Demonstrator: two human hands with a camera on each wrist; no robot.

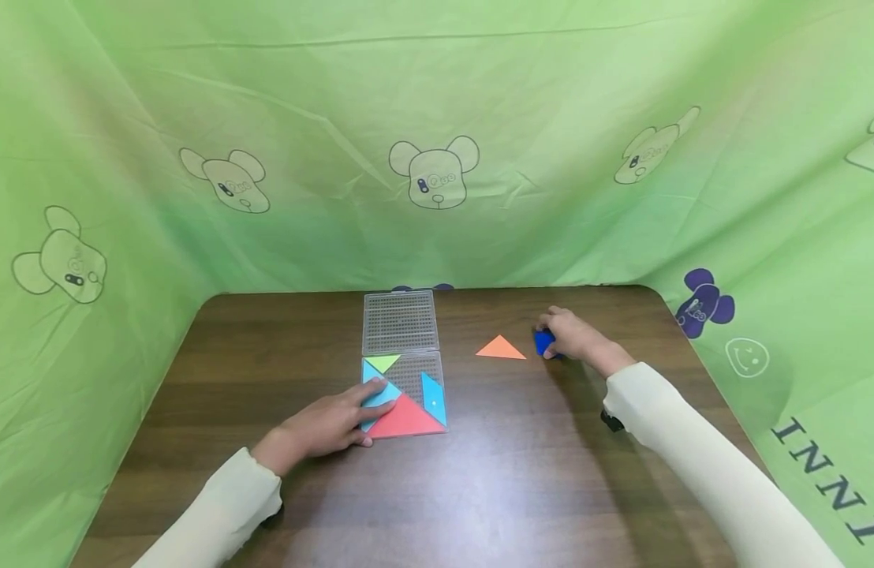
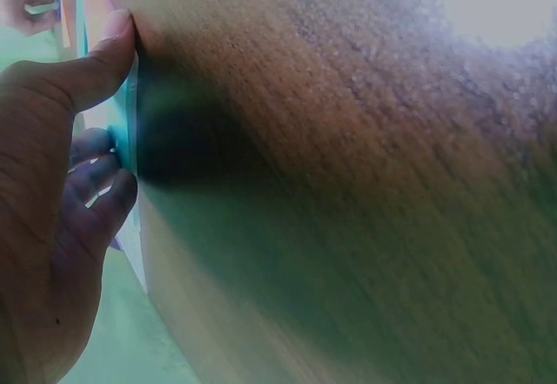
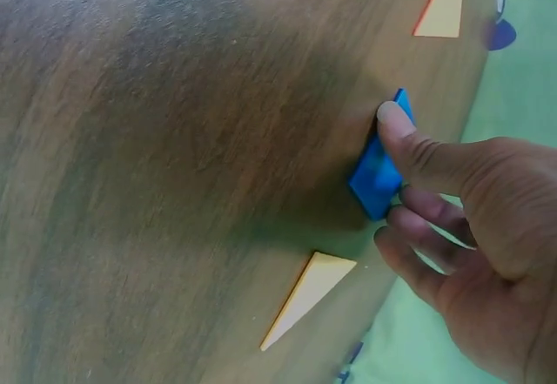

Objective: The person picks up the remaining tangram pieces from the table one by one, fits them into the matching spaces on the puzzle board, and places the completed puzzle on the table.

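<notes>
While right hand [image 1: 569, 332] is pinching dark-blue four-sided plastic piece [image 3: 376, 178] at two o'clock from transparent gridded plastic tray [image 1: 408, 369], left hand [image 1: 329, 423] is resting, fingers outstretched, on light-blue plastic triangle [image 1: 390, 394]; sideways drag could be nudging triangle askew

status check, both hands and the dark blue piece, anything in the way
Right hand: gripping dark blue piece. Left hand: resting on light blue triangle in tray. Possibly in the way: orange triangle, between dark blue piece and tray.
</notes>
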